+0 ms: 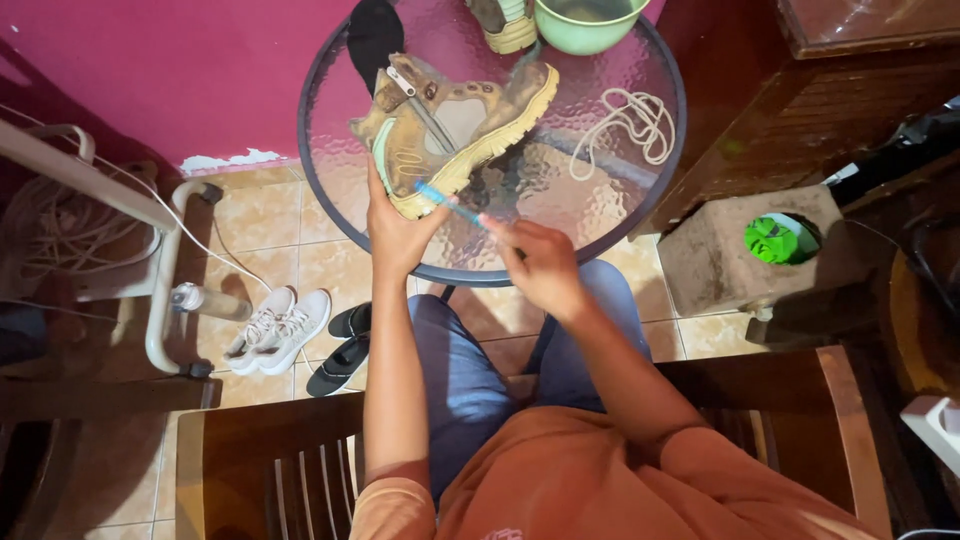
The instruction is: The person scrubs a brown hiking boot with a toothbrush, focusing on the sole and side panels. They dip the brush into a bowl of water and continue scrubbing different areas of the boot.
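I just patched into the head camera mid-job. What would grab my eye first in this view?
The tan boot with its pale yellow sole, lying on its side on the round glass table, held at the heel by the left hand. The right hand holds a blue toothbrush against the sole's edge. A loose cream lace lies on the glass to the right, and a green bowl sits at the far rim.

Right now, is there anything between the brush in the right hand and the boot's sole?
Nothing visible. The right hand holds the blue brush, whose head is at the pale sole edge of the brown boot. The left hand grips the boot at its end near the person, beside the brush.
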